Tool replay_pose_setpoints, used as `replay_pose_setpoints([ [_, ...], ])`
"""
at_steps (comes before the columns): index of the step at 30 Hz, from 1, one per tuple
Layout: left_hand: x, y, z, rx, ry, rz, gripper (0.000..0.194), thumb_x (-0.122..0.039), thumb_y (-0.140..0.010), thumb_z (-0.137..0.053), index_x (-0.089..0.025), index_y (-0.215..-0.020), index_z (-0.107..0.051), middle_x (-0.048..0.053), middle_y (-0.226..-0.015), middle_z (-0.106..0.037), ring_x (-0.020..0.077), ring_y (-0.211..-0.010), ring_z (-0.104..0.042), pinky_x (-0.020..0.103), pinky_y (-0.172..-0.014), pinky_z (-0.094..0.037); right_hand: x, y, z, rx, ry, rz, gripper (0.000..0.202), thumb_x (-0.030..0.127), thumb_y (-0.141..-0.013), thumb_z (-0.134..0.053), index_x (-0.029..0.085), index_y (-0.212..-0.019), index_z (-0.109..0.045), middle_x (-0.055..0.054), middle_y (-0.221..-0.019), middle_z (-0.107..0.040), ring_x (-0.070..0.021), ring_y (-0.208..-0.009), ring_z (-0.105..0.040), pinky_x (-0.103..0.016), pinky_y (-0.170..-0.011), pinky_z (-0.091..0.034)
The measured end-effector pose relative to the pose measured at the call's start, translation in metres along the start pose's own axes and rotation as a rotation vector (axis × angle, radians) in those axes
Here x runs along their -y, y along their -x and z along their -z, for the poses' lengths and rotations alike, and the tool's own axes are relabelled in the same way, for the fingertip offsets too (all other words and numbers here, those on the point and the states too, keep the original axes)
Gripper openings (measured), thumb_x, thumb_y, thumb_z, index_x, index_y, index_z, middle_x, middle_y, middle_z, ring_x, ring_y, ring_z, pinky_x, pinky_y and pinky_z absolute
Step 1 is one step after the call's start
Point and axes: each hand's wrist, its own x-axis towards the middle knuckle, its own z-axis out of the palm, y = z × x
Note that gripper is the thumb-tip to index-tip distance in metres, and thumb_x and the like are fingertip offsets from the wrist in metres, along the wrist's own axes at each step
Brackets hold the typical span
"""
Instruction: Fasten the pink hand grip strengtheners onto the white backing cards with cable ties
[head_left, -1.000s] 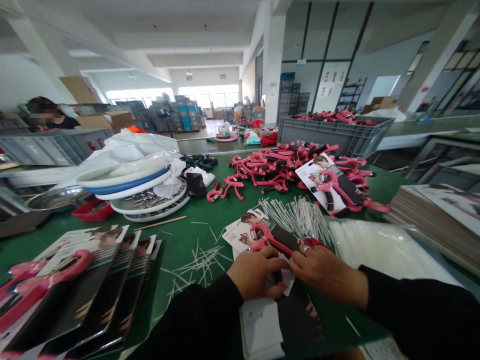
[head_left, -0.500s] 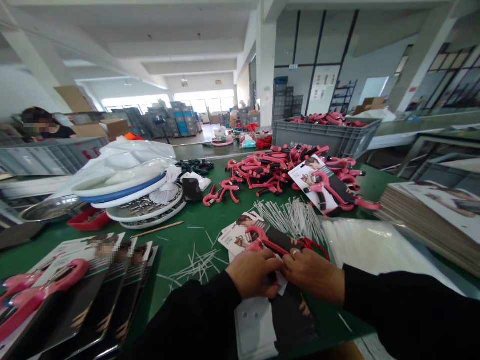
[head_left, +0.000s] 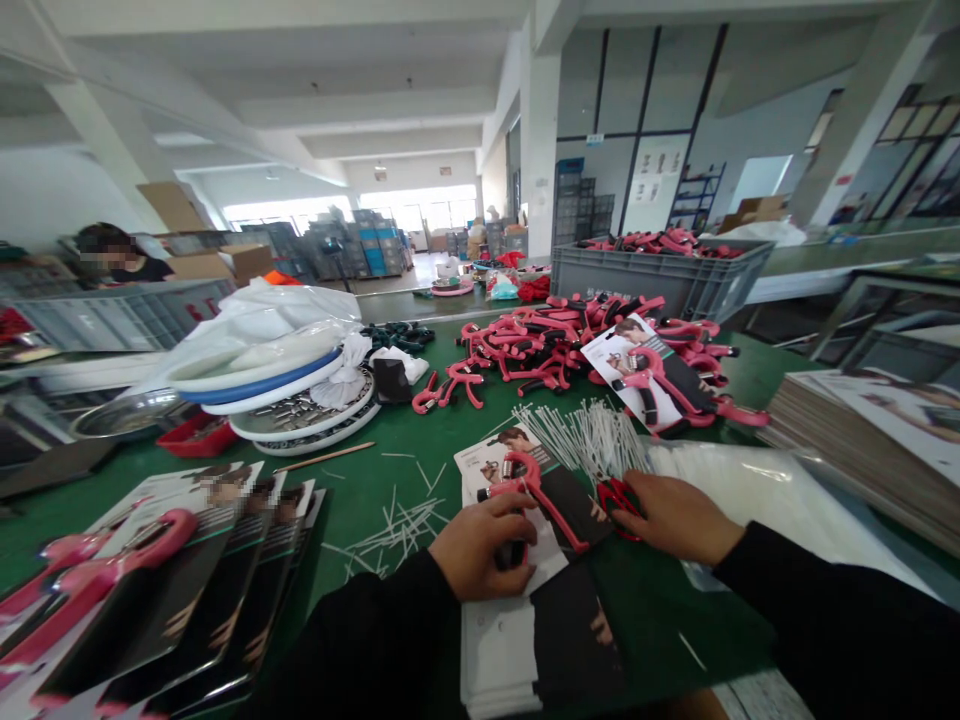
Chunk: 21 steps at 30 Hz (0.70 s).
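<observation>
My left hand [head_left: 487,548] is closed around one handle of pink pliers [head_left: 523,470] that lie on a printed backing card [head_left: 559,475]. This card rests partly over a stack of similar cards [head_left: 499,650]. To its right, my right hand [head_left: 671,515] has its fingers closed on the red handles of scissors [head_left: 619,505]; the blades are hidden. Just behind the scissors spreads a bundle of white cable ties [head_left: 592,435]. Snipped white tie ends [head_left: 401,525] are scattered on the green table [head_left: 352,470] to the left of my left hand.
Carded pliers [head_left: 135,580] are stacked at the left front. A heap of pink pliers [head_left: 525,340] lies behind, with a grey crate [head_left: 652,275] beyond. Plates of metal parts [head_left: 300,415] stand left, more cards [head_left: 847,430] right. A person [head_left: 116,255] sits far left.
My right hand has left the pliers and moved right onto the scissors. My left hand has stayed on the pliers, and the card beneath them has turned slightly.
</observation>
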Motion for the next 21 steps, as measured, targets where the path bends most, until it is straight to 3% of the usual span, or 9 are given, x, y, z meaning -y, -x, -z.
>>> replay_pose_setpoints([
  [2, -0.004, 0.009, -0.004, -0.124, 0.018, 0.120, 0.032, -0.016, -0.066, -0.056, -0.022, -0.098, -0.057, 0.007, -0.124, -0.049, 0.0185, -0.103, -0.054, 0.029, -0.088, -0.044, 0.002, -0.003, -0.002, 0.023, -0.046, -0.028, 0.022, 0.027, -0.079, -0.046, 0.012, -0.092, -0.056, -0.013, -0.085, -0.065, -0.0255, -0.078, -0.061, -0.032, -0.063, -0.037],
  [4, -0.009, 0.018, -0.009, -0.217, 0.050, 0.264, 0.043, -0.013, -0.067, -0.054, -0.022, -0.108, -0.052, 0.008, -0.123, -0.047, 0.0152, -0.088, -0.058, 0.027, -0.077, -0.049, 0.004, -0.006, 0.000, 0.051, -0.100, -0.056, 0.022, 0.020, -0.074, -0.047, 0.011, -0.091, -0.057, -0.015, -0.086, -0.064, -0.0271, -0.080, -0.060, -0.033, -0.063, -0.037],
  [6, -0.014, 0.023, -0.014, -0.272, 0.072, 0.389, 0.044, -0.013, -0.068, -0.052, -0.021, -0.111, -0.049, 0.008, -0.114, -0.051, 0.0132, -0.076, -0.057, 0.026, -0.068, -0.050, 0.002, -0.010, 0.006, 0.099, -0.173, -0.082, 0.022, 0.018, -0.066, -0.052, 0.010, -0.085, -0.059, -0.015, -0.083, -0.064, -0.0271, -0.079, -0.060, -0.031, -0.061, -0.037],
  [8, -0.017, 0.026, -0.017, -0.298, 0.062, 0.458, 0.041, -0.013, -0.068, -0.052, -0.020, -0.108, -0.051, 0.007, -0.102, -0.056, 0.0148, -0.075, -0.056, 0.028, -0.067, -0.049, -0.003, -0.011, 0.013, 0.177, -0.275, -0.102, 0.022, 0.020, -0.062, -0.053, 0.012, -0.082, -0.060, -0.010, -0.075, -0.065, -0.0229, -0.071, -0.060, -0.027, -0.054, -0.036],
  [11, -0.020, 0.025, -0.017, -0.302, 0.034, 0.454, 0.036, -0.012, -0.069, -0.052, -0.022, -0.103, -0.055, 0.005, -0.096, -0.057, 0.0175, -0.083, -0.056, 0.029, -0.073, -0.047, -0.014, -0.003, 0.019, 0.320, -0.479, -0.137, 0.026, 0.023, -0.066, -0.046, 0.015, -0.085, -0.062, -0.002, -0.063, -0.063, -0.0134, -0.052, -0.055, -0.021, -0.041, -0.030],
  [13, -0.020, 0.023, -0.015, -0.299, 0.023, 0.442, 0.025, -0.018, -0.074, -0.052, -0.025, -0.097, -0.059, 0.004, -0.096, -0.057, 0.0174, -0.084, -0.057, 0.029, -0.073, -0.046, -0.020, 0.008, 0.019, 0.384, -0.764, -0.216, 0.027, 0.024, -0.067, -0.045, 0.015, -0.085, -0.062, -0.001, -0.061, -0.062, -0.0095, -0.045, -0.049, -0.019, -0.037, -0.025],
  [17, -0.021, 0.014, -0.015, -0.325, -0.019, 0.512, 0.012, -0.030, -0.080, -0.051, -0.026, -0.084, -0.062, 0.002, -0.090, -0.057, 0.0165, -0.079, -0.058, 0.027, -0.067, -0.044, -0.024, 0.030, 0.016, 0.364, -1.330, -0.392, 0.029, 0.026, -0.064, -0.055, 0.015, -0.091, -0.059, -0.001, -0.067, -0.062, -0.0072, -0.047, -0.047, -0.017, -0.037, -0.021],
  [19, -0.021, 0.011, -0.017, -0.339, -0.041, 0.538, 0.009, -0.028, -0.080, -0.051, -0.025, -0.080, -0.061, 0.001, -0.088, -0.057, 0.0159, -0.079, -0.057, 0.026, -0.066, -0.043, -0.019, 0.037, 0.015, 0.372, -1.400, -0.435, 0.035, 0.027, -0.066, -0.058, 0.016, -0.099, -0.056, -0.006, -0.082, -0.066, -0.0095, -0.057, -0.054, -0.016, -0.037, -0.022],
  [21, -0.022, 0.009, -0.019, -0.342, -0.049, 0.548, 0.008, -0.025, -0.079, -0.052, -0.024, -0.079, -0.060, 0.001, -0.089, -0.057, 0.0158, -0.080, -0.057, 0.026, -0.065, -0.042, -0.010, 0.041, 0.012, 0.398, -1.318, -0.421, 0.039, 0.033, -0.069, -0.058, 0.015, -0.103, -0.053, -0.009, -0.090, -0.065, -0.0122, -0.065, -0.058, -0.016, -0.037, -0.024],
])
